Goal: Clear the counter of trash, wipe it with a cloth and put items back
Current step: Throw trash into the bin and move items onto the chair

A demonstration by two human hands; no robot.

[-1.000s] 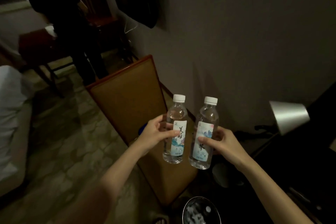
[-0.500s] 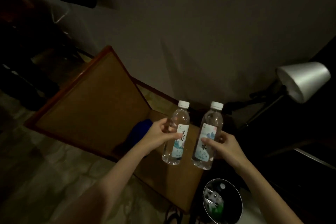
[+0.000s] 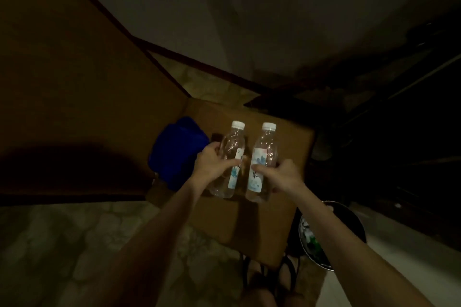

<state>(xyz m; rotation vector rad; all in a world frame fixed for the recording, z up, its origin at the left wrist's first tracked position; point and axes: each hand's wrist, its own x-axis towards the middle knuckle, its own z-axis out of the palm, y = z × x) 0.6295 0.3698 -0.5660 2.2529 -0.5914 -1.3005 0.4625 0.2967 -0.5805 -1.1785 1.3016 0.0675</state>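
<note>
Now both hands mid-frame, each gripping clear water bottle upright over chair seat [image 3: 252, 219]. Left hand [image 3: 212, 167] curled round left bottle [image 3: 230, 159]; right hand [image 3: 282, 174] curled round right bottle [image 3: 262, 162]. Bottles side by side, just apart. Blue cloth [image 3: 177, 152] lies on seat left of them. Bin [image 3: 359, 229] lower right, partly behind right forearm.

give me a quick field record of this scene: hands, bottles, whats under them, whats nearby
left hand: grips left bottle
right hand: grips right bottle
bottles: clear plastic, white caps, upright, side by side
below them: chair seat; contact unclear
blue cloth: on the seat, left of the bottles
bin: on the floor, right of the chair
</note>
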